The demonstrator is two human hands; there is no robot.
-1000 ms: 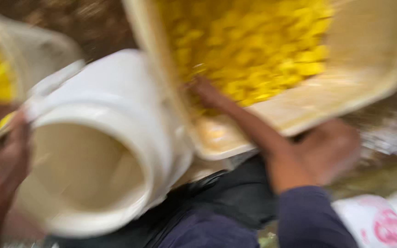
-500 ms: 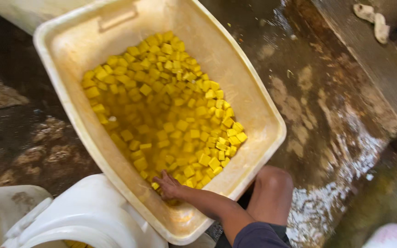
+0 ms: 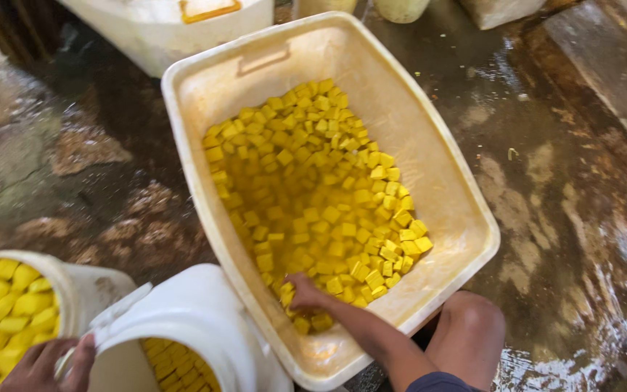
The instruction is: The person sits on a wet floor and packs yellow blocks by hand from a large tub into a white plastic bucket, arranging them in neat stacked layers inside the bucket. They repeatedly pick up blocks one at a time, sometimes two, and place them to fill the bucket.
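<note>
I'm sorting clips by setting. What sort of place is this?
Probably a small food-processing yard or workshop at floor level. A big cream tub of yellow cubes in yellowish liquid sits on a wet, stained concrete floor, with white buckets of the same pieces beside it.

Cream plastic tub (image 3: pixel 444 181): open-topped, reachable from above; yellow cubes (image 3: pixel 306 196) in yellow liquid cover its floor, bare walls above them. Right hand (image 3: pixel 306 294) occupies the near corner. White jug (image 3: pixel 197 319): stands just beside the tub's near-left rim, closing that side; left hand (image 3: pixel 41 366) at its mouth. White bucket (image 3: pixel 85 287) of yellow pieces: adjoins the jug. Wet floor (image 3: pixel 567 189): unobstructed right of the tub. Knee (image 3: pixel 469 330): near the tub's near rim.
</note>
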